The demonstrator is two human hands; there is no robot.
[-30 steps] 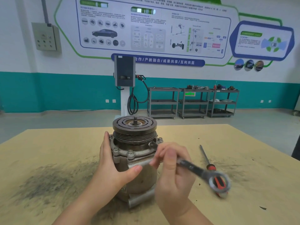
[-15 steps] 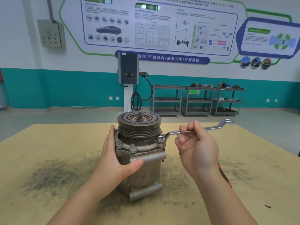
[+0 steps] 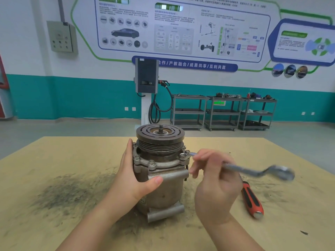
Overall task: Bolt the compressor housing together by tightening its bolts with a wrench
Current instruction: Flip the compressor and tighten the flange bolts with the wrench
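Compressor housing (image 3: 163,187): upright mid-surface (image 3: 54,160), left hand (image 3: 132,180) wrapped round its side. Wrench (image 3: 253,171): ring end on right-side flange bolt (image 3: 182,155), right hand (image 3: 215,185) fingers clamped on shank (blurred). Screwdriver (image 3: 252,198) just beside, right.

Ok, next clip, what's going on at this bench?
A person is bolting up a grey metal compressor housing that stands upright on a tan wooden table. The left hand grips the housing's side to steady it. The right hand holds a silver ring wrench, its end on a flange bolt at the housing's right. A red-and-black-handled screwdriver lies unused beside it.
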